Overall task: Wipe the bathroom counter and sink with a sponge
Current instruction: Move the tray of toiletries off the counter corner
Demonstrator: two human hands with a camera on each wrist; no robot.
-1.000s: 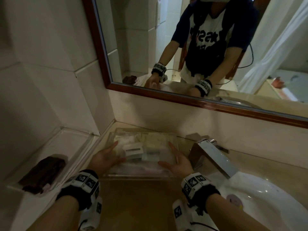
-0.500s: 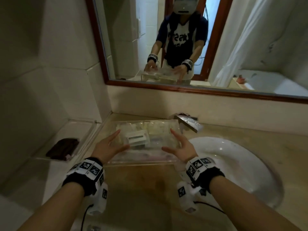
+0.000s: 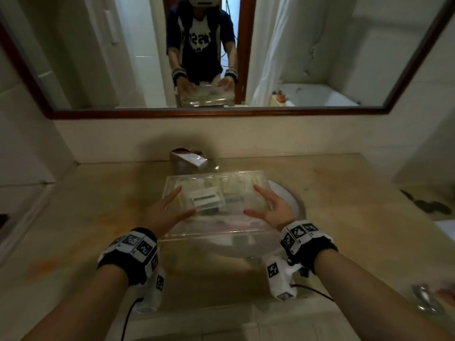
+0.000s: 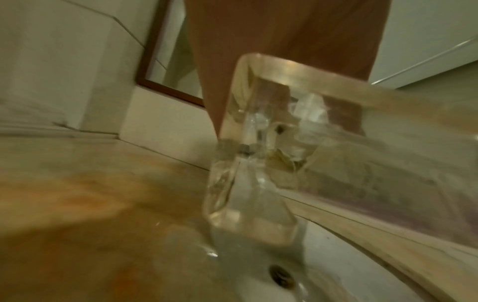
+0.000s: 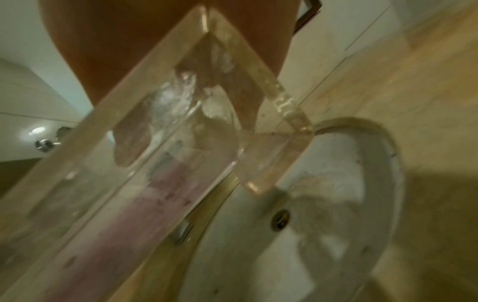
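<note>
Between the left hand [image 3: 165,210] and right hand [image 3: 273,210], fingers straight, the clear tray [image 3: 216,238] seems rigid, slick; grip its short ends.

Dim, yellowish — blurred (wrists especially)

I hold both forearms forward, my left hand [image 3: 165,212] and right hand [image 3: 272,209] facing each other, palms inward, fingers straight and thumbs spread, wrists banded.

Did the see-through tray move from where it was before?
Yes. The clear tray has gone right: it sat on the counter left of the faucet; both hands now hold it over the sink.
</note>
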